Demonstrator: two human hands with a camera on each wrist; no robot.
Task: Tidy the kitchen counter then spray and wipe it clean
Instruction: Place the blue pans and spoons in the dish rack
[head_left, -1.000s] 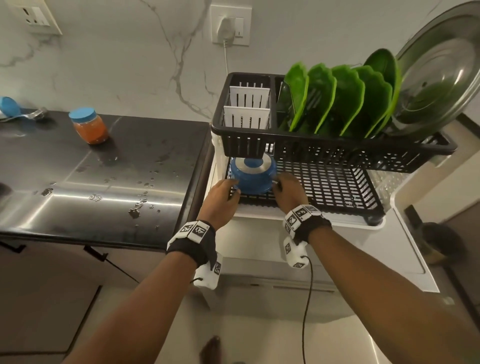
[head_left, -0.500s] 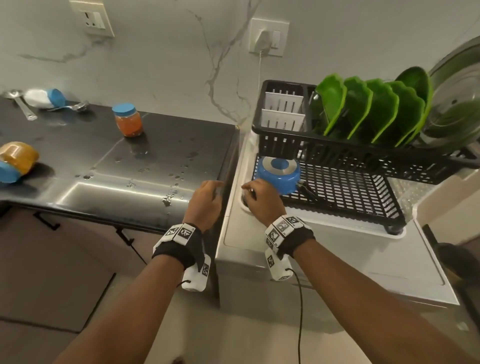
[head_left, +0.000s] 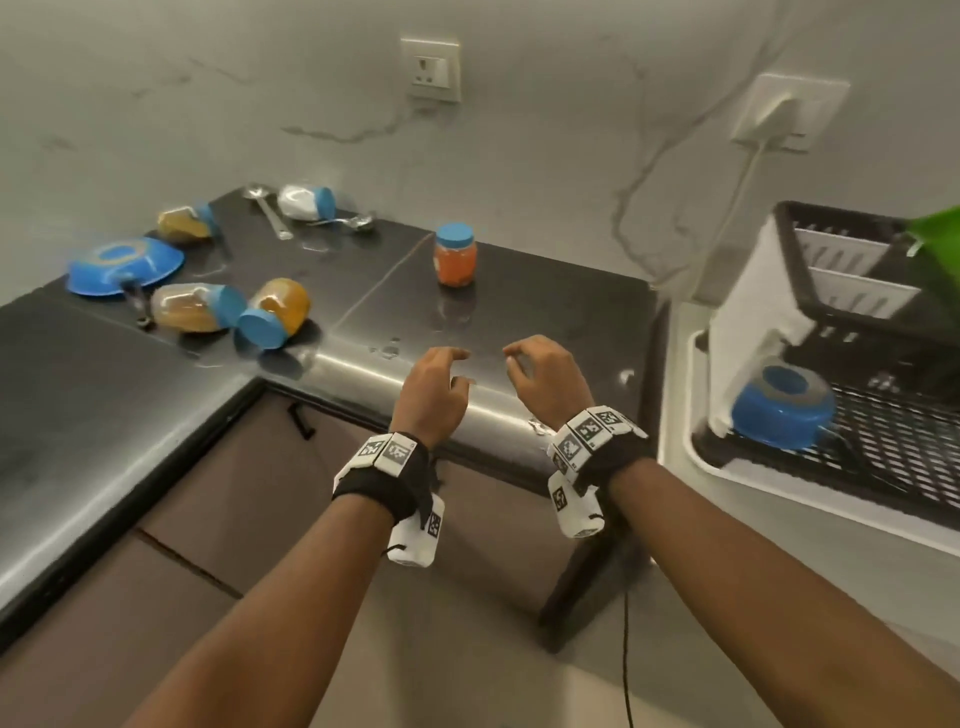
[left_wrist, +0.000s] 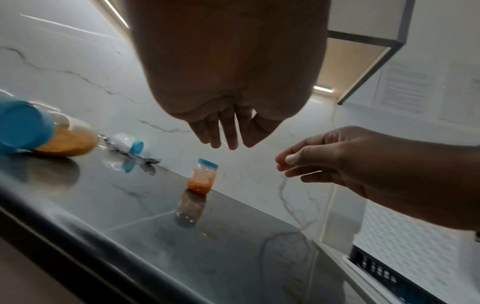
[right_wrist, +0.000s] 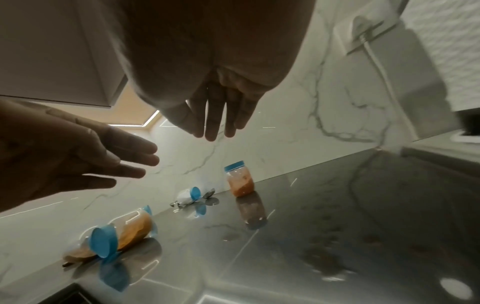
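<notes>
While both my hands (head_left: 488, 387) hovered empty, fingers (head_left: 457, 354) loosely curled, the upright orange jar (head_left: 455, 254) stood ahead on the surface (head_left: 545, 317), slightly nearer my left hand (head_left: 434, 392).

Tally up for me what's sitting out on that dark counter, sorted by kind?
Jars lying on their side: 4
Jars standing upright: 1
Blue bowls: 1
Spoons: 2
Total: 8
A dark item by the bowl is too unclear to count.
</notes>
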